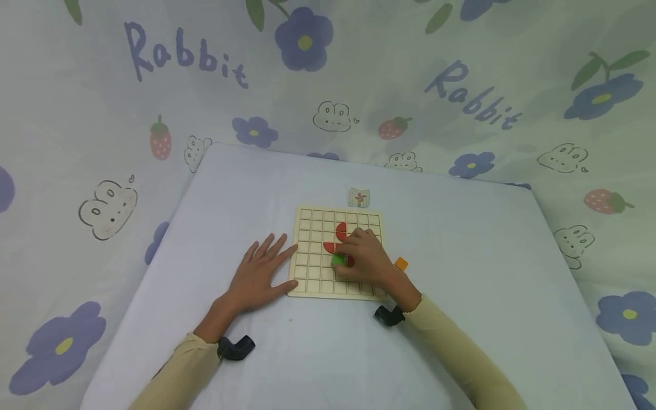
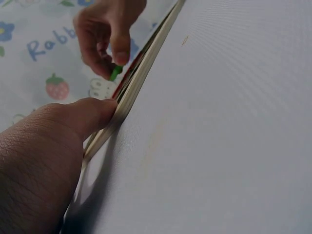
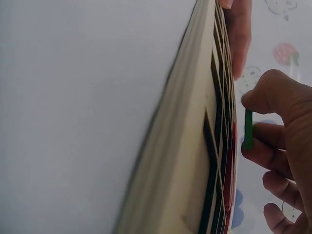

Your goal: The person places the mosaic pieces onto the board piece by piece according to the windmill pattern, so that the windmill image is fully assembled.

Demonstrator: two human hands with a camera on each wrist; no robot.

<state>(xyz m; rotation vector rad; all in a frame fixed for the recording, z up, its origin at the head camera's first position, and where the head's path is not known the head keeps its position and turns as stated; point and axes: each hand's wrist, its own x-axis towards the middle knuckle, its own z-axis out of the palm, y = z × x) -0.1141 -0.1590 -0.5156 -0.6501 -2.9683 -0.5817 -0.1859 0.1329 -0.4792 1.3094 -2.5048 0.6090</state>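
A wooden grid board [image 1: 309,273] lies on the white table, with red curved pieces [image 1: 341,231] set in some of its middle squares. Over the board, my right hand [image 1: 366,259] pinches a small flat green tile [image 1: 338,260] between thumb and fingers. In the right wrist view the green tile [image 3: 248,129] is seen edge-on, a little off the board. My left hand [image 1: 261,276] has its fingers spread at the board's left side. Its thumb [image 2: 100,114] touches the board's edge in the left wrist view. Part of the board is hidden under the right hand.
A small orange tile [image 1: 401,263] lies just right of the board, near the right wrist. Behind the board is a small card [image 1: 359,197] with a red pattern on a grid. A patterned cloth [image 1: 287,85] hangs behind the table [image 1: 461,256].
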